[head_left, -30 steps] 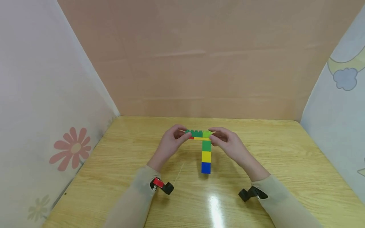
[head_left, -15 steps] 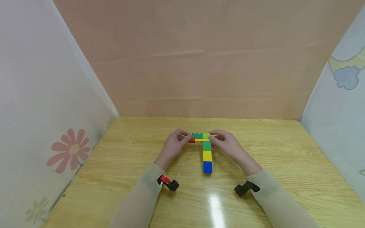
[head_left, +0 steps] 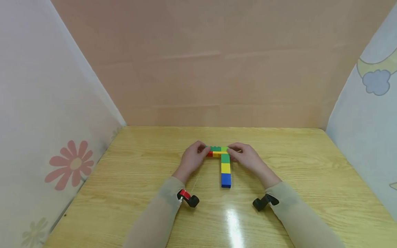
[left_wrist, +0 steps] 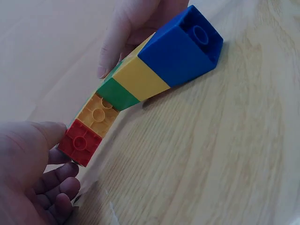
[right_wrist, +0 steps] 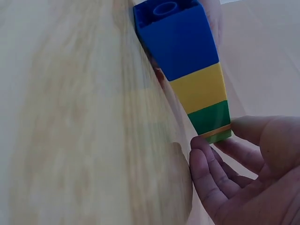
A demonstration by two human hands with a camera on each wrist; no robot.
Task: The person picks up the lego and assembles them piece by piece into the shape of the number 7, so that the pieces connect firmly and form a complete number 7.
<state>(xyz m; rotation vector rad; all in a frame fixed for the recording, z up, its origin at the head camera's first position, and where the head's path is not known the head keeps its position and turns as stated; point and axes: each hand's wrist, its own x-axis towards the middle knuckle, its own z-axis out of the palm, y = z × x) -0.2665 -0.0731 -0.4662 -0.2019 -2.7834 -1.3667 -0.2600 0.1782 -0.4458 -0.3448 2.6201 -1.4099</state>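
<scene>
Both hands hold a joined toy building-block structure. Its leg runs from a blue block point(head_left: 226, 180) through a yellow block point(head_left: 225, 168) to a green block point(head_left: 225, 158). Across the far end sit dark green bricks point(head_left: 215, 149) and a light green brick point(head_left: 224, 149) over thin orange and red pieces. My left hand point(head_left: 193, 158) pinches the end with the red piece point(left_wrist: 80, 143). At the opposite corner, my right hand point(head_left: 248, 159) pinches the light green brick. The blue block's hollow underside faces the wrist cameras. Whether the structure touches the table cannot be told.
A wood-grain table point(head_left: 124, 193) lies under the hands. Behind it stands a plain tan backdrop point(head_left: 198, 69), with patterned white sheets point(head_left: 37, 86) at the sides. Black wrist cameras point(head_left: 193, 201) stick out from both sleeves.
The structure has tilted and lowered slightly at its far end, showing more of the red and orange pieces. Both forearms have drawn a little inward. The two hands keep their grip.
</scene>
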